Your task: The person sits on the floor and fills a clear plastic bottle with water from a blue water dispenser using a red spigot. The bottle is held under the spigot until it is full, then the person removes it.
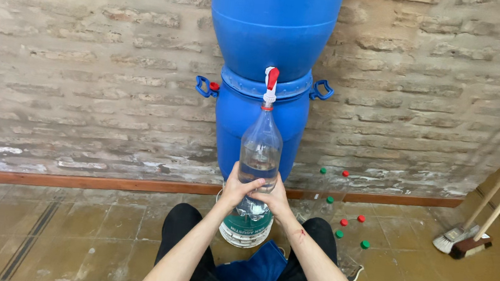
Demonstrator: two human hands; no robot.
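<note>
Hands, left and right, wrap the clear bottle, its neck under the barrel's tap above the grip. Any tilt would likely spill water.

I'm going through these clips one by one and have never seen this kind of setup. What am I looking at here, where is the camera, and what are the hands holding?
There is no machine here: a person works with bare hands, and the single camera sits on their head, looking down and forward. The left hand and right hand both grip a clear plastic bottle, holding it upright with its mouth under a white tap with a red lever. The tap belongs to the lower of two stacked blue barrels against a brick wall. The bottle looks partly filled. Under the hands stands a white bucket. On the tiled floor to the right lie more clear bottles with red and green caps, and brooms lean nearby.
</note>
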